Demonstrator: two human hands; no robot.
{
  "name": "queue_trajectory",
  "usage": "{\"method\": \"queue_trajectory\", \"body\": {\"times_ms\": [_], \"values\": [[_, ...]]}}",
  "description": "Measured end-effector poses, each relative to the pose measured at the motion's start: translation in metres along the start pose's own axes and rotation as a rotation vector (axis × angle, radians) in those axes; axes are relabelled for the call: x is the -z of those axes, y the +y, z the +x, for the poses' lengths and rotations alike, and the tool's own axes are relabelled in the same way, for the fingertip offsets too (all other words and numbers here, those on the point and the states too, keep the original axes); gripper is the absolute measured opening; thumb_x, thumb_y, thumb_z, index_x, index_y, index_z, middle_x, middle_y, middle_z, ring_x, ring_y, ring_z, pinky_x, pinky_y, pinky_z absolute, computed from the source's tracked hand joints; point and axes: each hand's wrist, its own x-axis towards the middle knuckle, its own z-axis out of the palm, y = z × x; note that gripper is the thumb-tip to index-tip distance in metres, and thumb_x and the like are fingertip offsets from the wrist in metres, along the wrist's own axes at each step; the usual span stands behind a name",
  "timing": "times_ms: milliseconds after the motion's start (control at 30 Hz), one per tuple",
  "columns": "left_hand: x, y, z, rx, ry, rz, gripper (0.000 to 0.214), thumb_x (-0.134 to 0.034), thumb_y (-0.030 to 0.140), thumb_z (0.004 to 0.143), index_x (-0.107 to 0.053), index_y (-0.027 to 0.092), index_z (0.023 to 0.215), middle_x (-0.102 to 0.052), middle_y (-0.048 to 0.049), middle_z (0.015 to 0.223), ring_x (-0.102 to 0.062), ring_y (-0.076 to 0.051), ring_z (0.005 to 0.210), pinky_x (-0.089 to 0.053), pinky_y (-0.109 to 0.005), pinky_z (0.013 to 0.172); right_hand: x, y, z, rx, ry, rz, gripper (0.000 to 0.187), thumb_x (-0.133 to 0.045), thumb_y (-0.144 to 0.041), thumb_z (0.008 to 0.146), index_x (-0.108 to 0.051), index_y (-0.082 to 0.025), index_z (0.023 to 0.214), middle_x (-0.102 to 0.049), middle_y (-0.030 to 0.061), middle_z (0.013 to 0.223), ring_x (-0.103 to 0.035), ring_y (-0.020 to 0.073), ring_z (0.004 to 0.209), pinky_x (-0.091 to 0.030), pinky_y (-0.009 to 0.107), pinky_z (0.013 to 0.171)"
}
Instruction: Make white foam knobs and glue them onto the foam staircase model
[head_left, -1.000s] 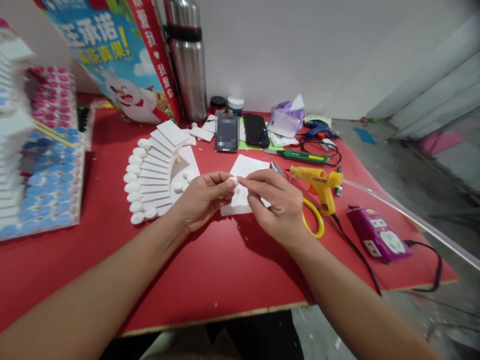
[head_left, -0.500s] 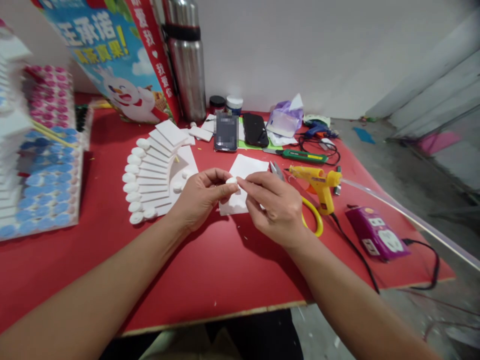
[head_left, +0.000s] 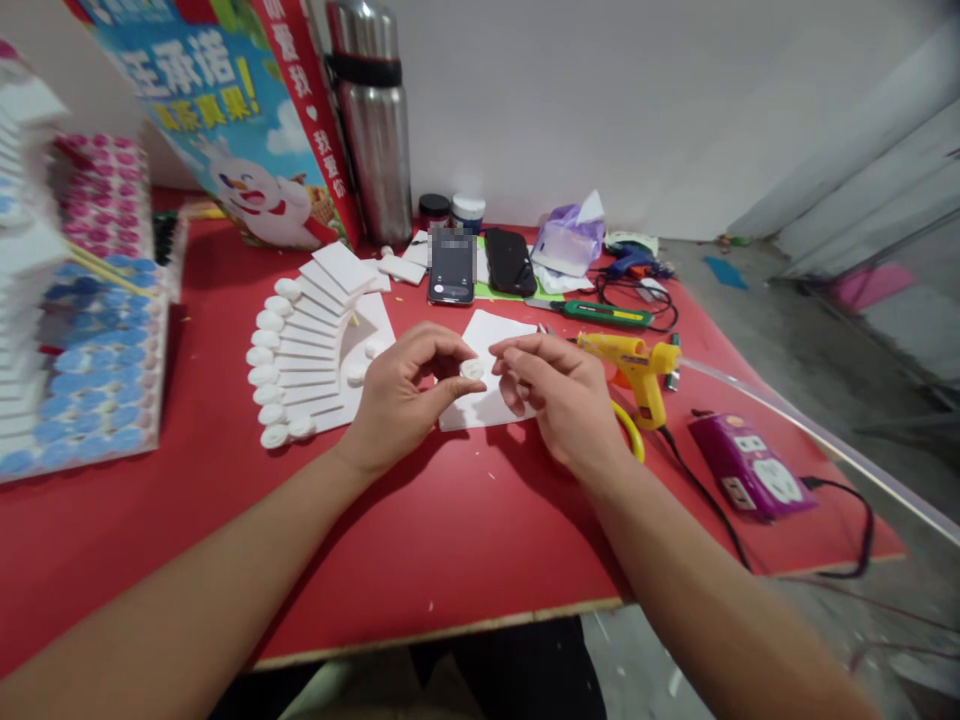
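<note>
My left hand [head_left: 405, 395] pinches a small white round foam piece [head_left: 472, 369] between thumb and fingers, held just above a white foam square [head_left: 491, 335] on the red table [head_left: 420, 520]. My right hand [head_left: 559, 395] hovers beside it with fingers curled and pinched together; I cannot make out anything in them. Left of my hands lies a fan of white foam strips tipped with white round pieces [head_left: 300, 350].
A yellow glue gun [head_left: 637, 370], yellow-handled scissors [head_left: 628, 430] and a purple power strip [head_left: 750, 465] lie to the right. Two phones [head_left: 451, 268], a steel flask [head_left: 375, 120], a printed carton [head_left: 225, 110] and trays of blue and pink pieces [head_left: 97, 350] stand behind and left.
My right fingers have drawn back from the round piece, which stays in my left hand. Both hands shifted slightly; the piece now shows clear between them.
</note>
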Motion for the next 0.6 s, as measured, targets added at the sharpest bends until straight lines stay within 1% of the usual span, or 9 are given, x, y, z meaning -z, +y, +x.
{"method": "queue_trajectory", "body": {"times_ms": [67,133,267,400,533,600], "values": [[-0.0006,0.0017,-0.0001,-0.018,-0.012,0.016,0.015,-0.083,0.021,0.080,-0.077,0.022,0.093,-0.067,-0.0046,0.097,-0.057,-0.017,0.081,-0.045,-0.030,0.077,0.0008,0.0014,0.0045,-0.187,-0.039,0.211,0.020,-0.081,-0.030,0.079,-0.067,-0.017,0.075,-0.053,-0.0052,0.061,-0.041,0.0050,0.047,-0.030,0.020,0.045],[-0.0012,0.0031,-0.0003,-0.031,-0.009,0.016,0.015,-0.084,0.021,0.079,-0.078,0.023,0.092,-0.066,-0.0045,0.096,-0.056,-0.017,0.081,-0.045,-0.030,0.077,0.0014,0.0021,0.0070,-0.302,-0.094,0.328,0.033,-0.088,-0.033,0.072,-0.059,-0.016,0.069,-0.044,-0.0085,0.056,-0.033,0.0026,0.045,-0.024,0.018,0.044],[-0.0026,0.0038,-0.0014,-0.011,0.007,-0.017,0.016,-0.086,0.022,0.077,-0.079,0.024,0.092,-0.065,-0.0042,0.091,-0.056,-0.018,0.081,-0.045,-0.030,0.076,0.0000,0.0019,0.0066,-0.461,-0.206,0.384,0.044,-0.093,-0.040,0.068,-0.055,-0.017,0.069,-0.043,-0.0091,0.056,-0.028,0.0014,0.045,-0.017,0.017,0.043],[-0.0026,0.0020,-0.0023,0.023,0.012,-0.037,0.017,-0.088,0.024,0.074,-0.078,0.023,0.089,-0.067,-0.0044,0.089,-0.055,-0.018,0.079,-0.045,-0.030,0.076,-0.0024,0.0036,0.0058,-0.515,-0.256,0.375,0.048,-0.092,-0.043,0.068,-0.052,-0.017,0.068,-0.039,-0.0103,0.051,-0.025,0.0019,0.044,-0.014,0.017,0.042],[-0.0022,0.0007,-0.0023,0.032,-0.011,-0.012,0.016,-0.087,0.021,0.074,-0.077,0.022,0.086,-0.067,-0.0040,0.088,-0.055,-0.017,0.078,-0.045,-0.029,0.074,-0.0024,0.0058,0.0060,-0.548,-0.259,0.358,0.049,-0.093,-0.043,0.068,-0.051,-0.018,0.069,-0.037,-0.0113,0.053,-0.021,0.0012,0.044,-0.012,0.017,0.042],[-0.0032,0.0003,-0.0024,0.062,-0.025,-0.037,0.016,-0.086,0.018,0.075,-0.075,0.021,0.087,-0.066,-0.0028,0.088,-0.056,-0.016,0.078,-0.044,-0.028,0.074,-0.0017,0.0057,0.0060,-0.545,-0.258,0.332,0.050,-0.093,-0.044,0.068,-0.051,-0.018,0.070,-0.035,-0.0114,0.055,-0.021,0.0010,0.044,-0.012,0.017,0.042]]}}
